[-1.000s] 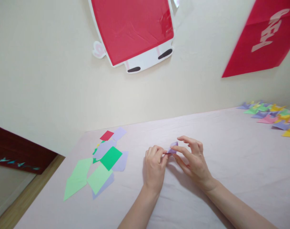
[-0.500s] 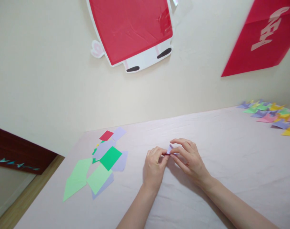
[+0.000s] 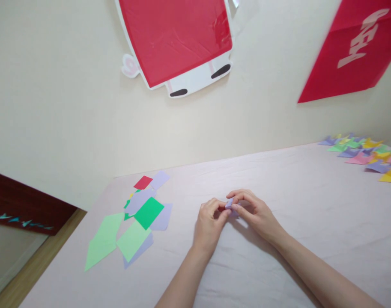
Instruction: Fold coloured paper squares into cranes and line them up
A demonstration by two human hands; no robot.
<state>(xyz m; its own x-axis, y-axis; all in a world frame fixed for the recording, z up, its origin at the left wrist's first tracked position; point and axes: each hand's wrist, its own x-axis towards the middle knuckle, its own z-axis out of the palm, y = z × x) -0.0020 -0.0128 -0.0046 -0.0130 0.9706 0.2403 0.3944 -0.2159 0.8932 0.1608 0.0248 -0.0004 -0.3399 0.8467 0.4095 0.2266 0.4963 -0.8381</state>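
Observation:
A small folded lilac paper piece (image 3: pixel 229 203) sits between my two hands just above the pale pink table (image 3: pixel 311 205). My left hand (image 3: pixel 210 224) pinches its left side with thumb and fingers curled. My right hand (image 3: pixel 255 214) closes over its right side, fingertips pressed down on the paper. Most of the piece is hidden by my fingers.
Loose flat paper sheets (image 3: pixel 132 218) in green, lilac and red lie at the table's left. Several folded coloured paper shapes (image 3: pixel 365 152) are spread at the far right by the wall. Red posters (image 3: pixel 179 38) hang on the wall. The table's left edge drops to a wooden floor (image 3: pixel 31 265).
My right hand's fingers have come down and closed over the lilac piece, which is now pressed lower and mostly covered. My left hand stays pinched on it.

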